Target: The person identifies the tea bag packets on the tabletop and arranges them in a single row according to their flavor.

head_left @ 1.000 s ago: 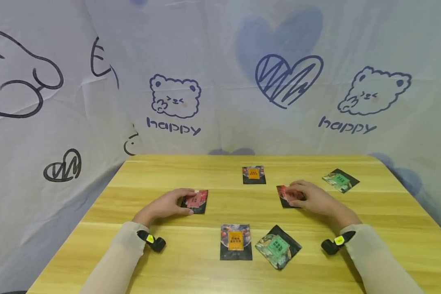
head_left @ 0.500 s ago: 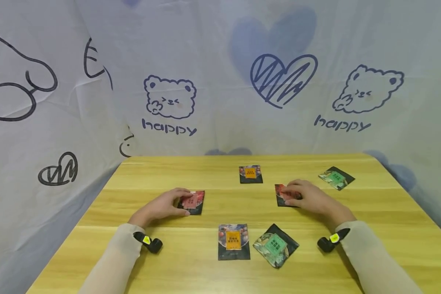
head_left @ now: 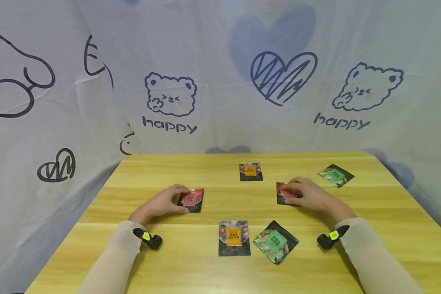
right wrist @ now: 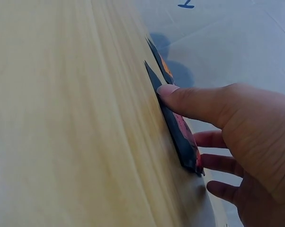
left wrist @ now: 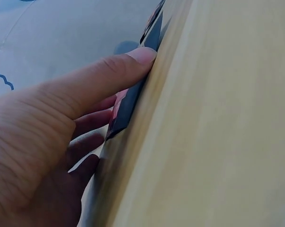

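Note:
My left hand (head_left: 167,201) rests on a flat black packet with a red and pink label (head_left: 194,200), lying on the left part of the wooden table. In the left wrist view, the thumb (left wrist: 142,56) touches the packet's near edge while the loosely bent fingers reach its far side. A matching red-labelled packet (head_left: 281,195) lies right of centre, partly covered by my right hand (head_left: 310,196). Its thumb (right wrist: 168,90) presses near the packet's edge in the right wrist view, and the other fingers stand relaxed beside it. Both packets lie flat.
Nearer me on the table (head_left: 191,269) lie an orange-labelled packet (head_left: 234,238) and a green-labelled packet (head_left: 276,242), the latter turned askew. Farther back are another orange-labelled packet (head_left: 251,172) and a green-labelled one (head_left: 336,175). A printed white cloth (head_left: 220,102) hangs behind.
The head view has shifted slightly. Both hands stay on their red-labelled packets, and no packet has visibly moved on the table.

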Tool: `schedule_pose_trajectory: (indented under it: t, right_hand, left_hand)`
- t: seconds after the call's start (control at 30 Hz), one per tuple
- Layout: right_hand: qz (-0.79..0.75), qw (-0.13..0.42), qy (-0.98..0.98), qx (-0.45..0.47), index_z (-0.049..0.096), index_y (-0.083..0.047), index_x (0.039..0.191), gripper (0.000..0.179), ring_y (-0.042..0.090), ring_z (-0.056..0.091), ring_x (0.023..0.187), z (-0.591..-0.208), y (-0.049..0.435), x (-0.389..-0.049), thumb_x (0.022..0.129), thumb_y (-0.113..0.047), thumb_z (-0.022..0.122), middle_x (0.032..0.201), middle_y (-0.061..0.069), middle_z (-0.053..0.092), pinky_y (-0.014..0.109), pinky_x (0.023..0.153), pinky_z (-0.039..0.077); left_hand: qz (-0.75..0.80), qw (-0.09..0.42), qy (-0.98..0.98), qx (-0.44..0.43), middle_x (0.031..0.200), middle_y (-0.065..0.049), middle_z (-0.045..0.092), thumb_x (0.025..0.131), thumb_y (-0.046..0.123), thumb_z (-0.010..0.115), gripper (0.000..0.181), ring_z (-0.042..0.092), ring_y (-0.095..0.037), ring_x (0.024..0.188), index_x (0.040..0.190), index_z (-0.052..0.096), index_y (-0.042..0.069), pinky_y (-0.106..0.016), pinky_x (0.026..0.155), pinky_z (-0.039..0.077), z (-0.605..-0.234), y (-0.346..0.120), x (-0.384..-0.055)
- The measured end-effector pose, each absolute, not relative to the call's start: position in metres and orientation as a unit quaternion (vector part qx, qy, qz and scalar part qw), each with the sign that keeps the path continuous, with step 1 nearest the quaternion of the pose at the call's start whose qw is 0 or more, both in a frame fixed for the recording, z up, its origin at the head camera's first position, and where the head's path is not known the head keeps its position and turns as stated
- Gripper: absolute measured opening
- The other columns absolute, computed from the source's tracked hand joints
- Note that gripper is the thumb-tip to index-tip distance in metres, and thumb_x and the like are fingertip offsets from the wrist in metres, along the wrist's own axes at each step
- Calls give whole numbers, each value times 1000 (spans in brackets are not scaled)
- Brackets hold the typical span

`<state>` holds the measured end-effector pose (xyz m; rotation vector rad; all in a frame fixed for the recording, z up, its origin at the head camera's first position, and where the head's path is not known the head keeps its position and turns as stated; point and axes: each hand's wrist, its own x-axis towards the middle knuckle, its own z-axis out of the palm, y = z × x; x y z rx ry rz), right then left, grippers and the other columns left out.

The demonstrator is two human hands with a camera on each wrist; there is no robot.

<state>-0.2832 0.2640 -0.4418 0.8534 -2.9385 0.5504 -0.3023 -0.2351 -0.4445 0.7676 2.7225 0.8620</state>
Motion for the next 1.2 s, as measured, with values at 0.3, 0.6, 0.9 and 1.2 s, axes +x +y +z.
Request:
schedule_pose_trajectory:
  t: [0.3, 0.6, 0.9, 1.2]
  right_hand:
    - [163, 5, -947, 277, 61, -11, 133, 46, 39, 47, 115, -440, 264, -283, 95, -36, 65, 128, 17, 51, 57, 94, 41]
    - [165, -14, -951, 260, 57, -6, 133, 45, 37, 48, 116, -435, 261, -279, 95, -30, 65, 128, 17, 52, 55, 97, 41]
    - [172, -18, -951, 255, 59, -11, 133, 45, 39, 48, 116, -431, 265, -278, 95, -33, 65, 129, 18, 49, 57, 95, 42]
    - [170, -20, -953, 251, 59, -12, 134, 49, 39, 48, 116, -434, 262, -275, 94, -39, 66, 129, 18, 49, 58, 96, 41]
  left_hand:
    - [295, 88, 920, 241, 149, -17, 38, 74, 46, 84, 78, 32, -41, 137, 139, 55, 14, -60, 110, 25, -448, -237, -305]
    - [301, 84, 916, 252, 146, -16, 40, 74, 46, 84, 74, 35, -38, 135, 136, 56, 16, -59, 110, 27, -444, -237, -303]
    - [306, 81, 914, 254, 146, -16, 40, 75, 45, 84, 71, 34, -38, 135, 134, 57, 16, -59, 110, 26, -444, -236, -306]
    - [311, 91, 913, 248, 147, -17, 38, 75, 44, 84, 72, 33, -40, 135, 135, 57, 16, -61, 109, 26, -446, -237, -302]
